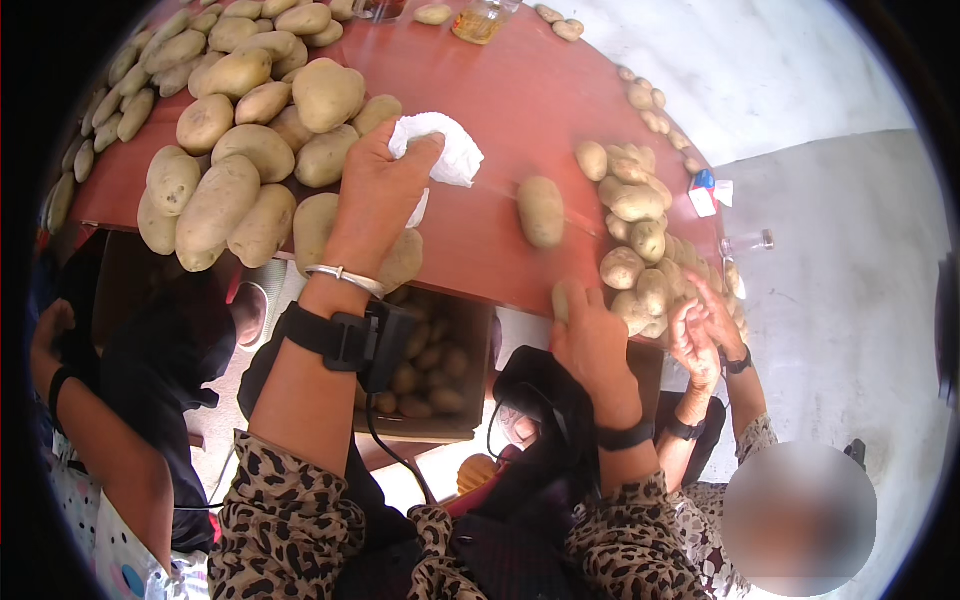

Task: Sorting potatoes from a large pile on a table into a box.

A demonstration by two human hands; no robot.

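Note:
My left hand (390, 187) is raised over the red table (480, 247), pinching a crumpled white tissue or cloth (446, 150) between thumb and fingers. A silver bangle and a black strap with a small device are on that wrist. Beside this hand lies a big heap of potatoes (247, 154). Near the table's front edge, my right hand (596, 337) has its fingers around a potato (561, 300), which is mostly hidden. A single, slightly blurred potato (541, 212) is on or just above the tabletop between the heaps.
A smaller potato pile (637, 217) sits at the right, near a co-worker's hands (701, 330). Another person's arm (105, 442) is at far left. A cardboard box of potatoes (439, 367) stands below the table edge. Glass jars (484, 22) are at the back, a small carton (703, 193) at the right edge.

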